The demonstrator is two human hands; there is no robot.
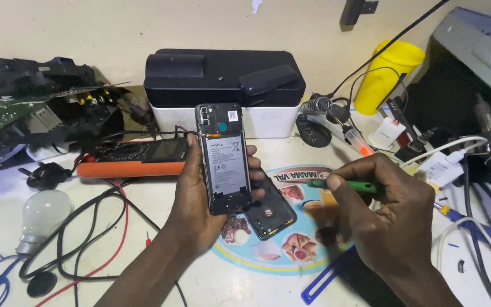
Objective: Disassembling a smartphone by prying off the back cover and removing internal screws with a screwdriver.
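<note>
Left hand [197, 193] grips opened phone [224, 158]; right hand [390, 219] probably screwdriver [342, 185].

Bare bench [160, 239] lies between looping cables [95, 227] and the printed mat [245, 258].

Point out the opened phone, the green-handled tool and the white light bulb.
Opened phone with grey battery [225, 162], head view: on the battery.
Green-handled tool [320, 184], head view: on the handle.
White light bulb [42, 213], head view: on the glass.

Glossy black plastic phone frame [225, 159], matt grey battery label; green plastic tool handle [348, 185]; frosted glass bulb [41, 213].
</note>
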